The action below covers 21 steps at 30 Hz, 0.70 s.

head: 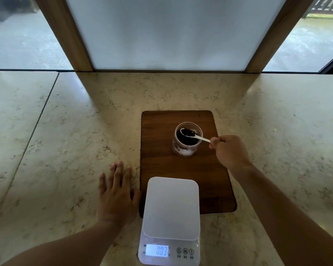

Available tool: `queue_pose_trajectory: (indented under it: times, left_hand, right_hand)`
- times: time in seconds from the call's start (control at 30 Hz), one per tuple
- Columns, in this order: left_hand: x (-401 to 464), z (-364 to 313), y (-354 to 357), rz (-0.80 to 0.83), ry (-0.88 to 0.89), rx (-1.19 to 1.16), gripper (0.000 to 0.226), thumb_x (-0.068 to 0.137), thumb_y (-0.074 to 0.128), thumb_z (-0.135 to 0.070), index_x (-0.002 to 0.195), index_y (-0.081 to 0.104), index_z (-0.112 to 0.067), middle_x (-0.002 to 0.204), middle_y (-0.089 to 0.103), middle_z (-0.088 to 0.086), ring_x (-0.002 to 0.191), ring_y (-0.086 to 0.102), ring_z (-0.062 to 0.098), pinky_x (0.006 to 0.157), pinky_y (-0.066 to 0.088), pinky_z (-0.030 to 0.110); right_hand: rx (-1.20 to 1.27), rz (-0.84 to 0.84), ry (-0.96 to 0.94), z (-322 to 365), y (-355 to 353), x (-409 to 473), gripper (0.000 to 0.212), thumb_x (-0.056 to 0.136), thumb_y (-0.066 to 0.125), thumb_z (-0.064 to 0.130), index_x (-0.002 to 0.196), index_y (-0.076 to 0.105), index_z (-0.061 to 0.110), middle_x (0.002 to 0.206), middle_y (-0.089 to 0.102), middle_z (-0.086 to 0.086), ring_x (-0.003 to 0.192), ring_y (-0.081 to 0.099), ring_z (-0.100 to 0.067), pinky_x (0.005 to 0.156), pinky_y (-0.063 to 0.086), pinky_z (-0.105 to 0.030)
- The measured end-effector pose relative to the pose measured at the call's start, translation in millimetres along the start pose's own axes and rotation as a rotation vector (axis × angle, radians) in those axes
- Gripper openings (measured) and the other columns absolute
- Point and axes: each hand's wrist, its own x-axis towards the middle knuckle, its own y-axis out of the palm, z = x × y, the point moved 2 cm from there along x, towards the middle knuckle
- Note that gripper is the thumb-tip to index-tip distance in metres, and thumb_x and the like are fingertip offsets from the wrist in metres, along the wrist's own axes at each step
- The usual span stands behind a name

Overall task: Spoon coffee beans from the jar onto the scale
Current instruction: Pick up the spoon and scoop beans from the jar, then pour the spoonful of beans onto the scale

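A clear jar (186, 150) of dark coffee beans (186, 140) stands open on a dark wooden board (158, 150). My right hand (229, 150) pinches the handle of a white spoon (200, 138), whose bowl holds beans at the jar's mouth. A white digital scale (170, 208) lies near me, partly on the board's front edge; its platform is bare and the lit display reads 003. My left hand (115, 194) rests flat on the counter just left of the scale, fingers spread, holding nothing.
The beige marble counter (65, 141) stretches wide to both sides. At the back stands a frosted panel (171, 31) in a wooden frame, with windows on either side of it.
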Motion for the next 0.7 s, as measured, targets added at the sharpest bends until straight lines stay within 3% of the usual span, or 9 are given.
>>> queue_pose_trajectory:
  times: [0.27,0.5,0.7]
  left_hand:
    - [1.1,0.4,-0.4,-0.004,-0.009,-0.016,0.069,0.09,0.025,-0.05,0.148,0.036,-0.014,0.161,0.023,0.015,0.151,0.01,0.03,0.12,0.011,0.057]
    - [1.4,-1.4,-2.5,-0.001,-0.011,-0.013,0.07,0.088,0.026,-0.049,0.148,0.036,-0.013,0.16,0.024,0.017,0.15,0.012,0.032,0.12,0.011,0.057]
    - [1.6,-2.2,-3.6,0.003,-0.011,-0.017,0.073,0.088,0.021,-0.051,0.15,0.031,-0.015,0.162,0.02,0.015,0.151,0.008,0.03,0.12,0.007,0.056]
  right_hand:
    - [0.01,-0.024,-0.06,-4.6,-10.3,-16.2,0.033,0.097,0.053,0.031,0.07,0.069,0.021,0.051,0.052,0.003,0.042,0.042,-0.01,0.043,0.031,-0.024]
    - [0.08,0.05,-0.132,-15.9,-19.0,-47.0,0.033,0.097,0.054,0.032,0.071,0.069,0.02,0.053,0.051,-0.004,0.043,0.038,-0.015,0.043,0.028,-0.027]
    - [0.078,0.133,-0.137,-30.5,-11.1,-77.7,0.032,0.096,0.056,0.03,0.069,0.068,0.019,0.04,0.045,0.007,0.037,0.034,-0.007,0.045,0.028,-0.026]
